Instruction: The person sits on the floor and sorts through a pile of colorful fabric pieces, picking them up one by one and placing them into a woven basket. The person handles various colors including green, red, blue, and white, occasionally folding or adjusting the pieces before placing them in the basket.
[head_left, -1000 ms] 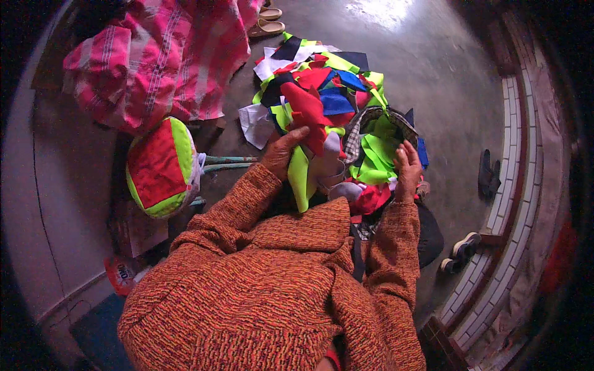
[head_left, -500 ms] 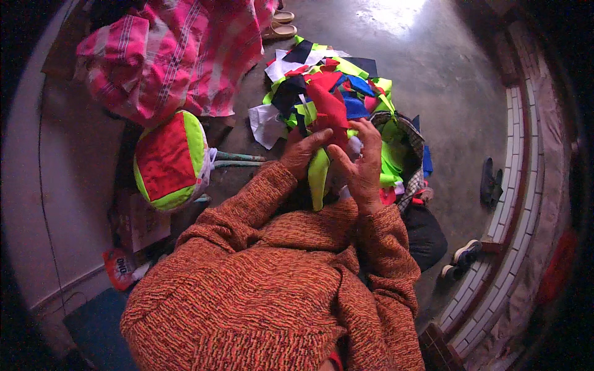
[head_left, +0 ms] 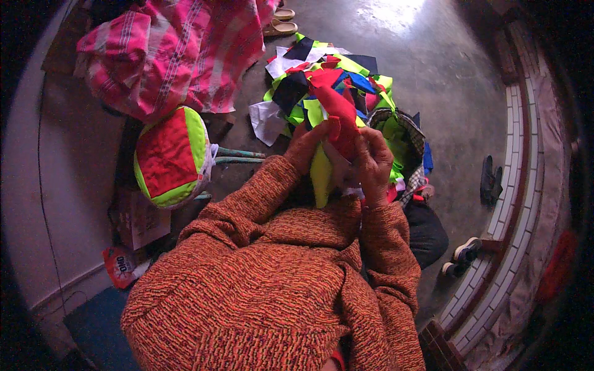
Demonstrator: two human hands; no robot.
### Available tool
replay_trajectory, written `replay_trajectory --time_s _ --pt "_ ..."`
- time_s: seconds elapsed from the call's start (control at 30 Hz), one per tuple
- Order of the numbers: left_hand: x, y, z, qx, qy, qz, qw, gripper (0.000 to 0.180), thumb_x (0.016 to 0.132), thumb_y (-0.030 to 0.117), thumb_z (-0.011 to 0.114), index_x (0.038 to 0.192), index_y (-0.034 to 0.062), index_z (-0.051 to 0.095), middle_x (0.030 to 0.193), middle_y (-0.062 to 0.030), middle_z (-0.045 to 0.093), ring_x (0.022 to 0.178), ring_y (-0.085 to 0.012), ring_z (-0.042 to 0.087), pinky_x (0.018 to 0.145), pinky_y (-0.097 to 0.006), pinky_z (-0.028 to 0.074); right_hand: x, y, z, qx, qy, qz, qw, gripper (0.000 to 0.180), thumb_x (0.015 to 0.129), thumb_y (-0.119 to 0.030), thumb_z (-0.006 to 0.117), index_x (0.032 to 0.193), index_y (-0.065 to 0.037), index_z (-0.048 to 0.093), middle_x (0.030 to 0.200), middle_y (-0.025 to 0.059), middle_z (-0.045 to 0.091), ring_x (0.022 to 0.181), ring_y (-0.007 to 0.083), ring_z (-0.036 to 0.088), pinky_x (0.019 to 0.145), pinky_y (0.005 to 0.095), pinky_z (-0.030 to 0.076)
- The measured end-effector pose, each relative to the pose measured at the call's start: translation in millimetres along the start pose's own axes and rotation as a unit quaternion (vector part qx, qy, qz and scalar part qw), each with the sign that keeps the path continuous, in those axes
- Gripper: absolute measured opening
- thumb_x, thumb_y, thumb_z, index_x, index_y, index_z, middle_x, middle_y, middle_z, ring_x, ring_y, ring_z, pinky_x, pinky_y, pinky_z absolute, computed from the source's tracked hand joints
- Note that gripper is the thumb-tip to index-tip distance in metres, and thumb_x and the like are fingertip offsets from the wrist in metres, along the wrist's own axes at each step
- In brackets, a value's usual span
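A red fabric piece [head_left: 339,111] stretches between my two hands, above a heap of cloth scraps. My left hand [head_left: 304,149] is closed, pinching its left edge. Beneath those fingers hangs a neon yellow-green fabric piece [head_left: 320,179], which seems held with the red one. My right hand [head_left: 375,162] is closed too, thumb and fingers pinching the red piece's right edge. The scrap heap [head_left: 291,93] of black, white, blue, red and neon cloth lies just beyond my hands. Close to my right hand stands a checked cloth bag [head_left: 416,133] with neon green pieces in it.
To the left, a round red and neon-green cushioned top [head_left: 170,157] sits by thin greenish legs. Pink plaid cloth [head_left: 161,62] drapes at upper left. Tan slippers [head_left: 281,28] lie beyond it. Dark shoes [head_left: 464,256] and dark slippers [head_left: 491,182] lie by the right-hand tiled edge.
My right hand has gone from spread fingers to a pinch on the red fabric's edge. The red piece has shifted slightly nearer and is now held by both hands.
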State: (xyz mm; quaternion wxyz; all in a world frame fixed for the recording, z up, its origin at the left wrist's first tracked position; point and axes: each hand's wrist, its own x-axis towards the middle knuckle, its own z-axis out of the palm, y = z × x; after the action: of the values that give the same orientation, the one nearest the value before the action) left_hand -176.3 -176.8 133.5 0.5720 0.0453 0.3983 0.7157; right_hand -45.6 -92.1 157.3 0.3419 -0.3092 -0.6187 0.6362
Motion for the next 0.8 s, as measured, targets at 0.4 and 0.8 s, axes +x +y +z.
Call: replay_trajectory --time_s 0.4,0.8 --pt "9.6 -12.9 1.9 0.05 0.026 0.128 0.99 0.028 0.082 0.005 0.058 0.109 0.0106 0.053 0.095 0.0001 0.059 0.083 -0.011 0.056 0.071 -0.026 0.047 -4.5 -8.5 -0.6 0.159 0.077 0.064 0.982 0.011 0.084 -0.01 0.058 0.094 -0.005 0.058 0.084 0.0009 0.06 0.074 0.0104 0.056 0.063 0.0239 0.047" --pt "3.9 -2.0 7.9 0.1 0.105 0.131 0.981 0.021 0.078 0.007 0.062 0.098 0.01 0.056 0.084 -0.0001 0.059 0.071 -0.013 0.058 0.062 -0.029 0.049 11.4 -11.5 -106.8 0.382 0.22 0.057 0.896 0.031 0.087 -0.032 0.049 0.107 -0.009 0.055 0.105 0.0064 0.059 0.095 0.0242 0.056 0.084 0.0407 0.045"
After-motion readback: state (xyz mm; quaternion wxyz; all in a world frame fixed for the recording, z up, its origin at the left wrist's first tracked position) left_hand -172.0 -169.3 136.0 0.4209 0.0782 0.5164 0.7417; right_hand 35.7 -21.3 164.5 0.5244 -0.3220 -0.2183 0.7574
